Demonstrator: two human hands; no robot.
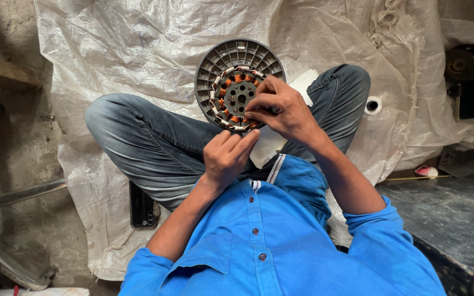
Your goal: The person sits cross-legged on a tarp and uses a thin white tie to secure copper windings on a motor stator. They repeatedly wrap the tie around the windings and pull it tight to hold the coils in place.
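Observation:
A round grey ribbed housing (220,56) with a ring of copper-wound coils (231,82) and a holed metal hub rests on my crossed legs. My right hand (280,107) lies over the right side of the coil ring, fingertips pinched on the windings near its lower edge. My left hand (227,154) sits just below the housing, fingers together and pointing up at its lower rim, touching or nearly touching it. Whether either hand holds a thin wire is too small to tell.
I sit cross-legged in jeans and a blue shirt on a white woven plastic sheet (138,49). A black phone-like slab (142,208) lies by my left knee. A small white ring (372,104), dark motor parts (466,71) and a dark slab (456,219) are to the right.

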